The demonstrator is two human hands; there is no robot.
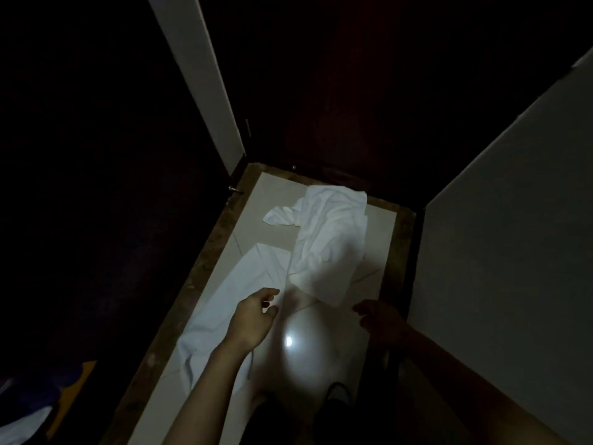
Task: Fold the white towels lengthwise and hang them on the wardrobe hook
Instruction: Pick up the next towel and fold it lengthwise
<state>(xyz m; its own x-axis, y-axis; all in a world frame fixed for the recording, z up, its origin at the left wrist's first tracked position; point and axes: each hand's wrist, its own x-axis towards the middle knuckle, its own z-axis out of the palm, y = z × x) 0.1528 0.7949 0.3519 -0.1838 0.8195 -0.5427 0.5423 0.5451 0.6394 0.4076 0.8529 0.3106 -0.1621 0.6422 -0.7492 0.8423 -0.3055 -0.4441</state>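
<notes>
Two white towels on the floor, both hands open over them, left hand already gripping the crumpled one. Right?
Not quite. In the head view the left hand grips nothing: it hovers open over the flat towel. The crumpled towel lies untouched farther off, and the right hand is open too.

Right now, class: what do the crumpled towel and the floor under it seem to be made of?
Crumpled towel: soft white woven cloth, probably cotton, matte; it bunches into loose folds and wrinkles.
Floor: hard pale tile, likely glazed ceramic or polished stone; it mirrors a bright spot of light and shows thin joint lines.
</notes>
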